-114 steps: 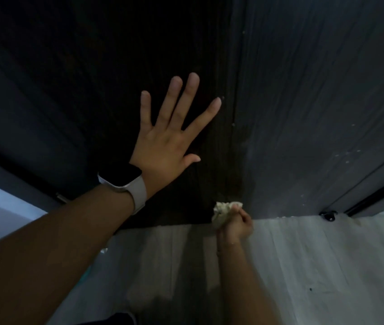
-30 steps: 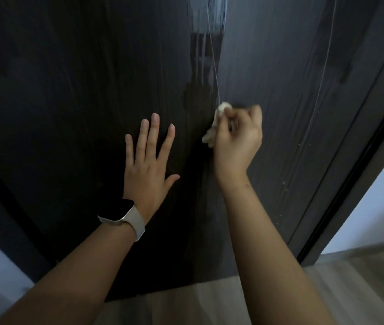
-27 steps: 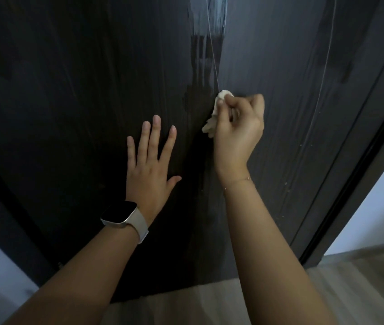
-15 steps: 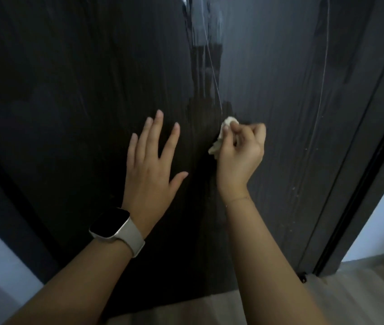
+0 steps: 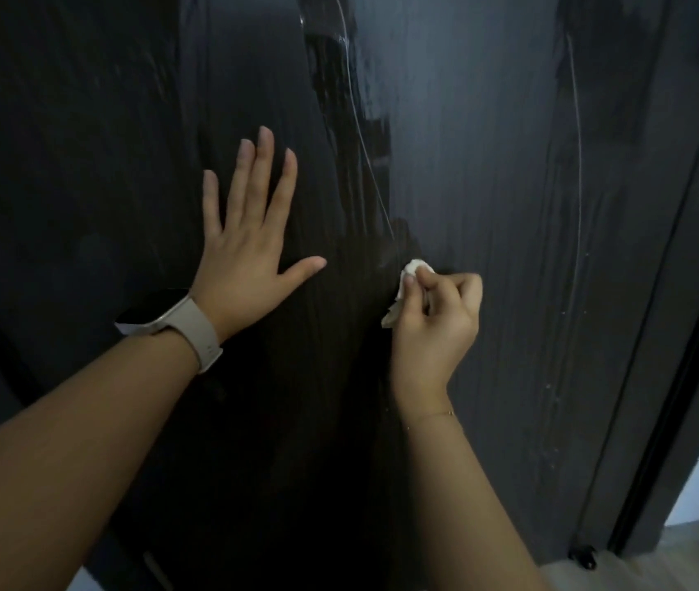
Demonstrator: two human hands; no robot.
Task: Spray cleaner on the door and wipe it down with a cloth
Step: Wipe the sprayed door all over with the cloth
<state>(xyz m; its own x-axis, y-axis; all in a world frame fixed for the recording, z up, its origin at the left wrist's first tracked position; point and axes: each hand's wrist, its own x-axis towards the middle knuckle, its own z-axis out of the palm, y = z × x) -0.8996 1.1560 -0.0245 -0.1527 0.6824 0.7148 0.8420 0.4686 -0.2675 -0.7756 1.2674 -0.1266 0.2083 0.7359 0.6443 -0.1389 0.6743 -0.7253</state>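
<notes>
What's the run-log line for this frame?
phase: wiping | left hand: flat on door | right hand: holds cloth against door | streaks: visible

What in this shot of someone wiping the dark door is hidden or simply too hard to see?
All in the head view:
- Cloth: mostly hidden inside the right hand, so its full size is unclear.
- Door: its top and left part are cut off by the frame edges.
- Spray cleaner: no bottle in view.
- Left hand: its palm faces the door, so contact cannot be seen.
- Small dark object at the door's foot: too small to identify.
</notes>
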